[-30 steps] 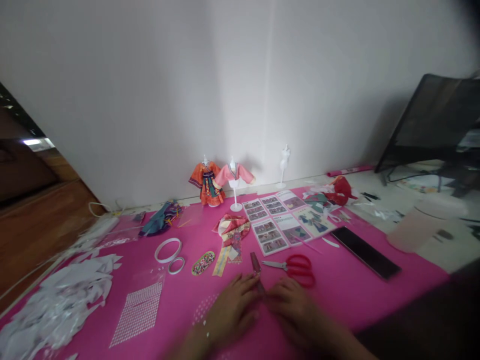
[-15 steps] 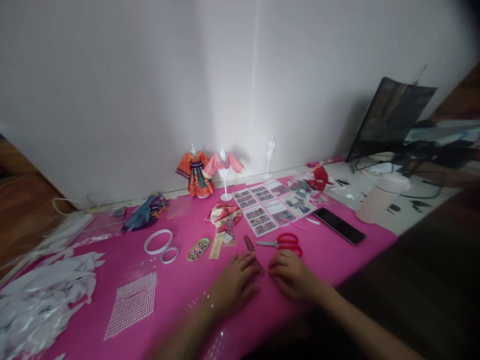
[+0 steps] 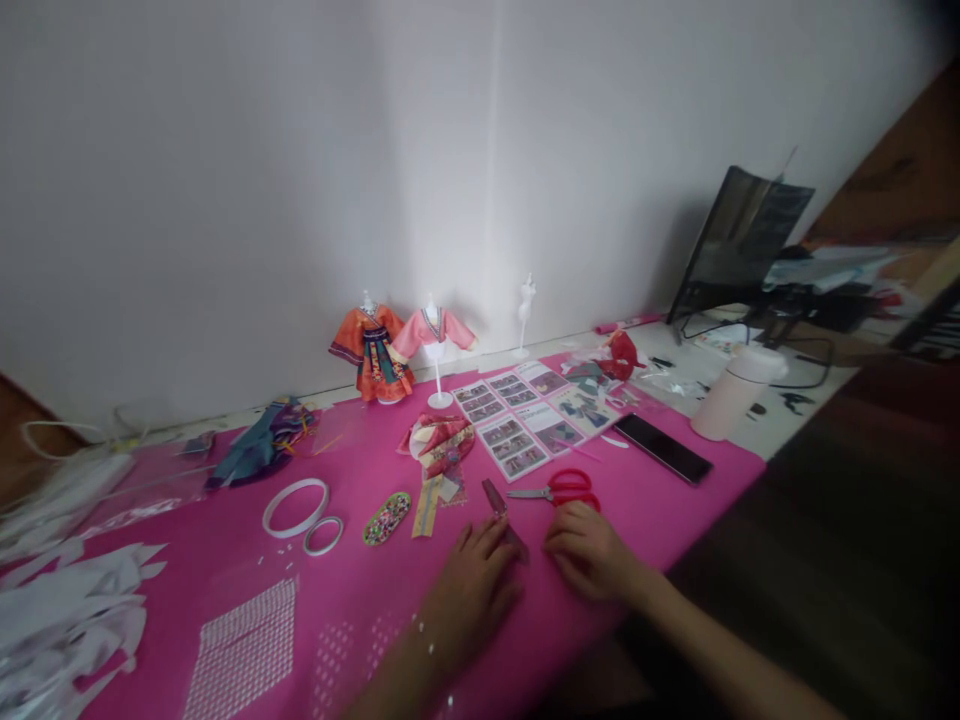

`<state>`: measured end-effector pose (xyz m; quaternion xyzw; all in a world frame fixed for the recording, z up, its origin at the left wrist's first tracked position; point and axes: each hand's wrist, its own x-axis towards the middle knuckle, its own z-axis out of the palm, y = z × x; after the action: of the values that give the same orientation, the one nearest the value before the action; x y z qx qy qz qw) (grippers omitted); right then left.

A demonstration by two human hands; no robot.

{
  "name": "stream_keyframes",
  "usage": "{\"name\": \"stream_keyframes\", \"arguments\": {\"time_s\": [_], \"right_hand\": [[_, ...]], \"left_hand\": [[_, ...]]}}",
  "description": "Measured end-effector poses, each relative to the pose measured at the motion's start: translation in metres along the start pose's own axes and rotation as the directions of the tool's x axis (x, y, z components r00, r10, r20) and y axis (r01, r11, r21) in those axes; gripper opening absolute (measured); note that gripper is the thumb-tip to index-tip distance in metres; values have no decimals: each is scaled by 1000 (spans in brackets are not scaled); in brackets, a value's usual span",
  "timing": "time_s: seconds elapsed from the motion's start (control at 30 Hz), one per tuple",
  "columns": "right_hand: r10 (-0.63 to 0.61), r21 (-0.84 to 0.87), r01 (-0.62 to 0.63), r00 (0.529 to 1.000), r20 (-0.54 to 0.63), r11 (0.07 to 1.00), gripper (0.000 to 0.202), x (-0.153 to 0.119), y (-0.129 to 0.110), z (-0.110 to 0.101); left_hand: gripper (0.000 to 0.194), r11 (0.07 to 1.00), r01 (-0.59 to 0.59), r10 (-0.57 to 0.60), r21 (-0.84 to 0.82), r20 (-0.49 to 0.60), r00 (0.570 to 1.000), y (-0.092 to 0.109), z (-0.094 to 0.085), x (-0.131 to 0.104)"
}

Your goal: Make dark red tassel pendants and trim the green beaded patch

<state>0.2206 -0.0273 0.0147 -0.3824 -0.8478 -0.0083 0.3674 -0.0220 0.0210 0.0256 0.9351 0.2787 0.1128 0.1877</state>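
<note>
My left hand (image 3: pixel 471 585) rests on the pink mat (image 3: pixel 360 620), fingertips touching a narrow dark patterned strip (image 3: pixel 501 507) that runs away from it. My right hand (image 3: pixel 589 550) lies just to the right, fingers curled on the mat, right below the red-handled scissors (image 3: pixel 559 489). Whether either hand pinches the strip is too blurred to tell. Past the strip lie a folded patterned cloth piece (image 3: pixel 440 447) and a small oval tray of beads (image 3: pixel 387 518).
Two dressed doll stands (image 3: pixel 371 350) (image 3: pixel 435 335) and a bare white one (image 3: pixel 526 305) line the wall. An instruction sheet (image 3: pixel 525 415), a black phone (image 3: pixel 663 447), a white cup (image 3: pixel 731 390), two tape rings (image 3: pixel 296 505), a rhinestone sheet (image 3: pixel 240 650) and white paper scraps (image 3: pixel 52 620) surround the hands.
The view has swung to the right, shifting everything leftward in frame. Both hands stay beside the strip, with the right hand now a little farther from the left.
</note>
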Motion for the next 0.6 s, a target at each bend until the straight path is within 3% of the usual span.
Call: {"name": "stream_keyframes", "arguments": {"time_s": [0.23, 0.6], "right_hand": [[49, 56, -48, 999, -8, 997, 22, 5, -5, -1], [52, 279, -61, 998, 40, 958, 33, -4, -5, 11]], "left_hand": [[45, 1000, -25, 25, 10, -9, 1000, -6, 4, -2], [44, 1000, -10, 11, 12, -38, 999, 3, -4, -6]]}}
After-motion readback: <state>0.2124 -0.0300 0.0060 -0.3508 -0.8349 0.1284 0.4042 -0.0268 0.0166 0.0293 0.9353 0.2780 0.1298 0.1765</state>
